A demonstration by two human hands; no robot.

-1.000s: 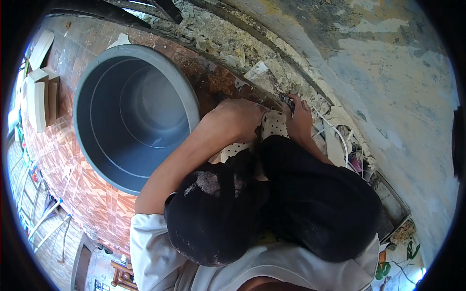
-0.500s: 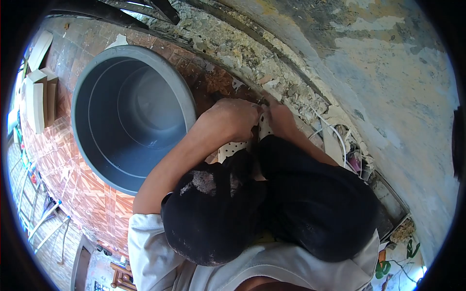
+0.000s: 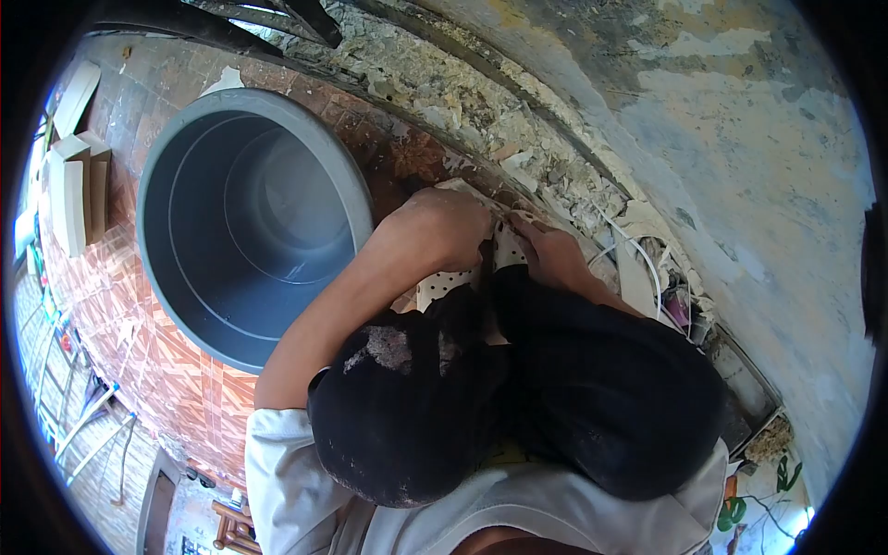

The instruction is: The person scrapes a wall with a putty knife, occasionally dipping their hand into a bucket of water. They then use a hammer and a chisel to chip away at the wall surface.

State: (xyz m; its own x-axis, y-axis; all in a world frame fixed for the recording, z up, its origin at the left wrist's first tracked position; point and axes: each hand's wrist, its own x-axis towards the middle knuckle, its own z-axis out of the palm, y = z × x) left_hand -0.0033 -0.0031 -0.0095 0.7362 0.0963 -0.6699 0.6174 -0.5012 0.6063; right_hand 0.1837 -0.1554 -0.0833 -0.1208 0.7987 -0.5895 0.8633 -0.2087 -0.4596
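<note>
I squat with black-clad knees between my arms. My left hand is curled closed beside the wall's foot; what it grips, if anything, is hidden. Close to its right is my right hand, fingers pressed together over something I cannot make out. A pale flat piece shows just beyond the left hand, its far side running toward the right fingertips. Pale dotted shoes, a left shoe and a right shoe, sit below the hands, partly covered by the knees.
A big grey plastic tub stands on the tiled floor to my left. Broken rubble lines the foot of the stained wall. A white cable loops at the right. Folded cardboard stands at far left.
My right hand has drawn back from the rubble edge toward me, its fingers now bent. The pale flat piece has come into view beyond my left hand, which stays nearly in place.
</note>
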